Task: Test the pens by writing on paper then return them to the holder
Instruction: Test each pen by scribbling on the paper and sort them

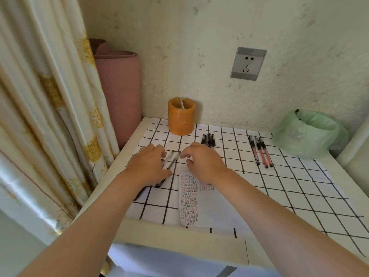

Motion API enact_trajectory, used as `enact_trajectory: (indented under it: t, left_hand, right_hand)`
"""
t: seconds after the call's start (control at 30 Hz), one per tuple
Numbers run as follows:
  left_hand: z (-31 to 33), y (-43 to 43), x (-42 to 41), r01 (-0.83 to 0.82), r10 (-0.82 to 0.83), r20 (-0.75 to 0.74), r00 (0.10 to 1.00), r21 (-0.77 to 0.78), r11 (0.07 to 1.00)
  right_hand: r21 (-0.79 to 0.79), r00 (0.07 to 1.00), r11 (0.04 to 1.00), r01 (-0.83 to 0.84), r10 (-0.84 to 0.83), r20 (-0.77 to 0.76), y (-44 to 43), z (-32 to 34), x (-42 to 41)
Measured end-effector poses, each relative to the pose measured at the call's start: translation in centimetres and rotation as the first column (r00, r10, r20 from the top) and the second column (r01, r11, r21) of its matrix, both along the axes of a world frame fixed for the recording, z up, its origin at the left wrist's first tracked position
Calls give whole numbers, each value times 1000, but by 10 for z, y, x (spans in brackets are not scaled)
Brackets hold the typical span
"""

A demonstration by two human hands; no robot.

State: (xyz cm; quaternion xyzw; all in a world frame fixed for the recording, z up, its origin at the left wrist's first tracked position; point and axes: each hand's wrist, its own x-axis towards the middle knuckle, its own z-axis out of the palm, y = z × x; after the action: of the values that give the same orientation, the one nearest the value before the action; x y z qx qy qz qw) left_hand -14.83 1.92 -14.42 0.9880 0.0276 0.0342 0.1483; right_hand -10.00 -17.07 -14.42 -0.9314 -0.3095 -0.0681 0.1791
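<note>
An orange round pen holder (181, 118) stands at the back of the table against the wall. A few clear pens (171, 159) lie side by side on the checked cloth in front of it. My left hand (148, 166) covers their lower halves, thumb and fingers wrapped around them. My right hand (201, 161) hovers just right of the pens, fingers curled and apart, the index tip touching one pen's far end. A white paper (201, 202) with rows of black and red test marks lies below my right hand.
Several black pens (208, 139) lie right of the holder, and three red pens (260, 151) farther right. A bin lined with a green bag (307, 132) is at the back right. A pink rolled mat (119, 86) and a curtain (50, 116) border the left edge.
</note>
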Motion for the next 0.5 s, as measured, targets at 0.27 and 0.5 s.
enact_trajectory:
  t: [0.27,0.5]
  left_hand:
    - [-1,16,-13,45,-55,-205,977,-53,998]
    - [-2,21,-13,86,-101,-218,971,-78,993]
  right_hand:
    - [-281,897,936,-211,300,325,20,-13,-12]
    - [-334,850,927,-170,309,426,25,-18,-13]
